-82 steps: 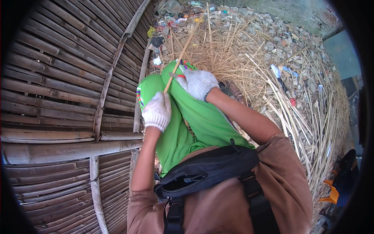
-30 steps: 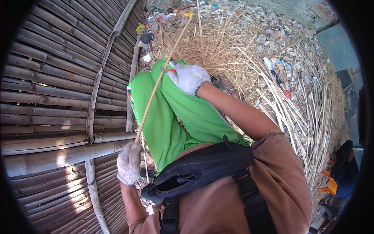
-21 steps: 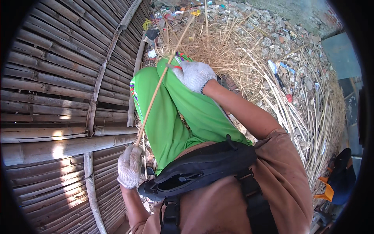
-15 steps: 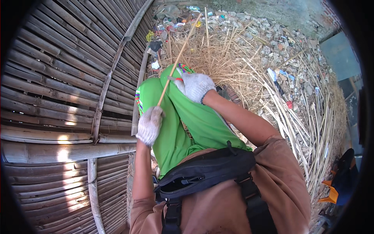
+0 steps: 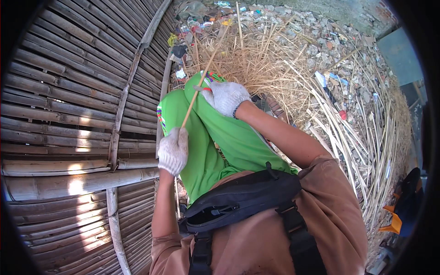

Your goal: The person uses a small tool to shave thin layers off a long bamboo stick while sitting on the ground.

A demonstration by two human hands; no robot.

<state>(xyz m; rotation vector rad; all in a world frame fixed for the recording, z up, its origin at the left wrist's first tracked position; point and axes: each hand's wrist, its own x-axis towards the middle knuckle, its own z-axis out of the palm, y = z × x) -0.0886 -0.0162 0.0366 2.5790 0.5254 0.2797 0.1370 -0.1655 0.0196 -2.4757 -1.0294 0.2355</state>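
Observation:
My left hand (image 5: 173, 151), in a white knit glove, is closed around the near end of a long thin bamboo stick (image 5: 209, 67). The stick slants up and away over my green-trousered knees (image 5: 201, 112). In my gloved right hand (image 5: 230, 98) is a small knife (image 5: 199, 88) with some red at its handle. Its short blade lies across the stick, touching it above the knee. The glove covers most of the handle.
A slatted bamboo wall (image 5: 82, 101) stands close on my left. Beyond my knees lie a heap of straw-like shavings (image 5: 256, 66) and scattered rubble and litter. Long pale strips (image 5: 339, 142) lie on the right, near an orange object (image 5: 391, 221). A black waist bag (image 5: 243, 197) rests across my lap.
My left hand and the stick's near end have shifted slightly toward me. The knife stays against the stick, and both hands keep their grip. The whole view has moved a little.

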